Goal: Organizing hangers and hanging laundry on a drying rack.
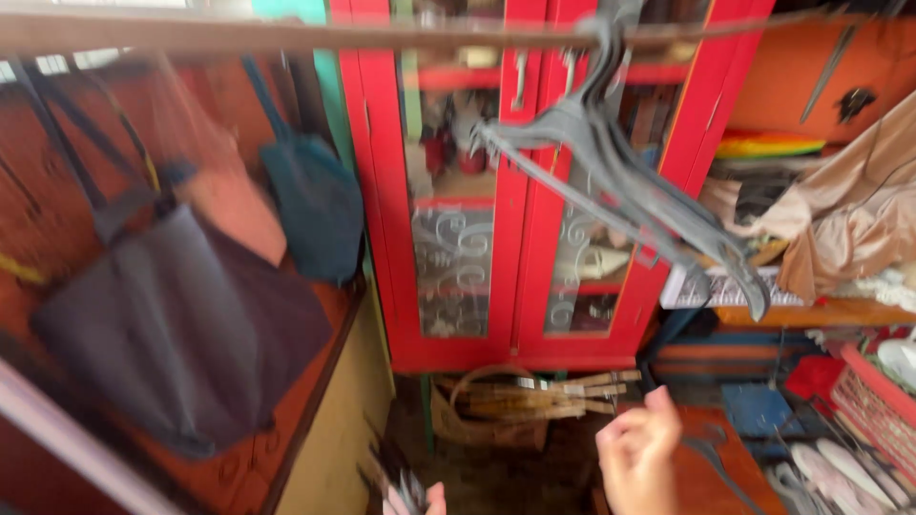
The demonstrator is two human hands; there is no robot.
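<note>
We see no packages, signs or screens anywhere in this view. The nearest thing to a label is a pair of small pale tags (pixel 551 386) stuck on the bundle of wooden sticks (pixel 534 396) lying on the floor below the red cabinet (pixel 520 286), too blurred to make out.

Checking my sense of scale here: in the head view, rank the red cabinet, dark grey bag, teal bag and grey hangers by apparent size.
1. red cabinet
2. dark grey bag, though nearness enlarges it
3. and 4. grey hangers and teal bag look alike; the hangers hang nearer, so unranked.
</note>
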